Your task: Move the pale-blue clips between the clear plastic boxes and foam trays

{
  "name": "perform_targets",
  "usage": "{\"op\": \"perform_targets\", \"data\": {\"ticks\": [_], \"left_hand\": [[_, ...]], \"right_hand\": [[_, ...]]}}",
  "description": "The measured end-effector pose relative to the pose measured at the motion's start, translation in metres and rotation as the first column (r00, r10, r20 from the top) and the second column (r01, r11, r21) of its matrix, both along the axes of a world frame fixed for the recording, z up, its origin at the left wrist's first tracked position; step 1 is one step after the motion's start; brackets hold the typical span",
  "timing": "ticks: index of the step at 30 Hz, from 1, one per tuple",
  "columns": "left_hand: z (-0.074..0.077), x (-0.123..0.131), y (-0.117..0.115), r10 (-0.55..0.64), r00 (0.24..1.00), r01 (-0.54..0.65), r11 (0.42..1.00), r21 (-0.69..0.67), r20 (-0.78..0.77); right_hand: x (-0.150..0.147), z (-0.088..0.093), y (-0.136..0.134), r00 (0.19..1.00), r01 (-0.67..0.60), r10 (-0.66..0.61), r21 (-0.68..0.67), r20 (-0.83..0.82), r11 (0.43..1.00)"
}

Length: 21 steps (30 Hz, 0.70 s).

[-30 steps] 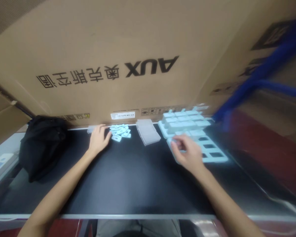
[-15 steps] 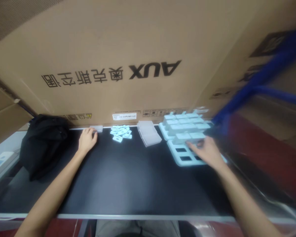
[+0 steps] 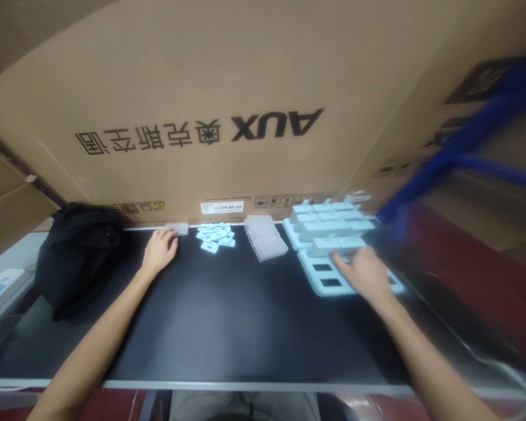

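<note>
My left hand [image 3: 160, 251] rests on the far side of the dark tabletop, its fingertips at a small translucent plastic piece [image 3: 178, 228] and its thumb held apart. At the right, my right hand [image 3: 368, 272] closes round a pale blue box-shaped mould block [image 3: 333, 245] in the front row; its thumb presses the near face and the other fingers are partly hidden. The block stands on a pale blue tray frame [image 3: 318, 286] with rectangular openings. Behind it, several similar blocks [image 3: 322, 226] with small tabs stand in rows on another frame.
Between my hands lie a loose pile of small pale blue slotted plates [image 3: 214, 235] and a stack of translucent covers [image 3: 265, 237]. A black cloth bag [image 3: 76, 251] sits at the left. A large cardboard box [image 3: 193, 76] walls off the back; a blue metal frame [image 3: 464, 140] stands right.
My left hand and the translucent piece have shifted slightly to the right. My right hand has moved a little left, closer round the front block.
</note>
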<state>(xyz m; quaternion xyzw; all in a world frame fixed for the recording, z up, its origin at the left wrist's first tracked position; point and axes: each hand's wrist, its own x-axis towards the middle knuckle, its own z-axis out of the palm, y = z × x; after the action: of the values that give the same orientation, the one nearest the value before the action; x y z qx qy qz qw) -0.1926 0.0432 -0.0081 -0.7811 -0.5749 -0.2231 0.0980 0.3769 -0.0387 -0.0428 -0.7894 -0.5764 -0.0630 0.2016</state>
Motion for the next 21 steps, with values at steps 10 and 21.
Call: {"op": "perform_targets", "data": {"ticks": [10,21], "left_hand": [[0.0,0.001,-0.003,-0.021,1.0,0.021,1.0,0.018,-0.005],[0.02,0.032,-0.031,-0.203,0.979,0.199,0.973,0.118,0.026]], "right_hand": [[-0.004,0.001,-0.001,0.999,0.03,-0.031,-0.007,-0.045,1.0],[0.002,0.037,-0.014,0.924,0.209,-0.132,0.186,-0.36,0.96]]}}
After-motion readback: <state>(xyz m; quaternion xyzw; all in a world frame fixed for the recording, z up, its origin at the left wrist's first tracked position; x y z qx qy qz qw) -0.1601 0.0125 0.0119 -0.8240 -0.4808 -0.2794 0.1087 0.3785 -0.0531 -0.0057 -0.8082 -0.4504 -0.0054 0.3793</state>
